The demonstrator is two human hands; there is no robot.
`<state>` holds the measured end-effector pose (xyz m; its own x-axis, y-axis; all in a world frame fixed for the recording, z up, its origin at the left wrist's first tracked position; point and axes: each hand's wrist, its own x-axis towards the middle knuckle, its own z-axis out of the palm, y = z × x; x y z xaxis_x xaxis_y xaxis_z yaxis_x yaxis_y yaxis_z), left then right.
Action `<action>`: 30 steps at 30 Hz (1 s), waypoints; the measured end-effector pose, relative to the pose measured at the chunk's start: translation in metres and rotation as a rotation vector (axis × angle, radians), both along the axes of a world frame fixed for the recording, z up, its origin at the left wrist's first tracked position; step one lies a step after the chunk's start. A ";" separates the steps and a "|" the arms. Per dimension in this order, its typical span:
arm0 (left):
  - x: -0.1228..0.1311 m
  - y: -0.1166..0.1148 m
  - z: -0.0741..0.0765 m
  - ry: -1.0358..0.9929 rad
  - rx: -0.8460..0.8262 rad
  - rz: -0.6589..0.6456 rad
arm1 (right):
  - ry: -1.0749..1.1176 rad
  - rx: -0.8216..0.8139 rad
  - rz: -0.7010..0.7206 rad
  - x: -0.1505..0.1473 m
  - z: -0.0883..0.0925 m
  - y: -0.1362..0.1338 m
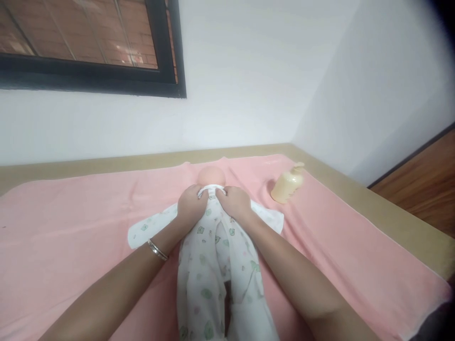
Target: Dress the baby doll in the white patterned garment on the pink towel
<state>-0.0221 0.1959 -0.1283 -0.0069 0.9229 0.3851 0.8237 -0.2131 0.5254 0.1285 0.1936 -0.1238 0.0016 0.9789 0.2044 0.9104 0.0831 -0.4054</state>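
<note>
A baby doll [212, 175] lies on its back on a pink towel [71, 222], head pointing away from me. It wears a white romper [209, 270] printed with small green figures. My left hand [191, 206] grips the left side of the romper's neckline, fingers curled. My right hand [234, 202] grips the right side of the same neckline. The two hands nearly touch just below the doll's chin. A thin silver bangle [157, 249] circles my left wrist. The romper's front hangs open lower down.
A cream pump bottle [287, 186] lies on the towel to the right of the doll. The towel covers a beige mattress [398, 218] set against white walls. A dark-framed window [92, 47] is at upper left; wooden floor [423, 184] at right.
</note>
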 end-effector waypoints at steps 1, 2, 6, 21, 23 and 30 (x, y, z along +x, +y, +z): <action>0.000 0.000 0.000 -0.007 0.002 -0.003 | 0.002 -0.002 0.003 0.000 0.000 0.000; 0.000 0.000 0.000 -0.013 0.002 -0.006 | 0.005 -0.005 0.006 0.000 0.000 0.000; 0.000 0.000 0.000 -0.011 -0.023 0.000 | 0.014 -0.008 0.011 0.001 -0.001 0.000; 0.000 0.001 -0.003 -0.018 0.026 -0.022 | 0.011 -0.009 0.011 0.001 -0.002 0.001; 0.000 0.001 -0.003 -0.016 0.023 -0.021 | 0.012 -0.011 0.011 0.001 -0.002 0.001; 0.000 0.000 -0.002 -0.014 -0.004 -0.012 | 0.014 -0.008 0.007 0.001 -0.003 0.001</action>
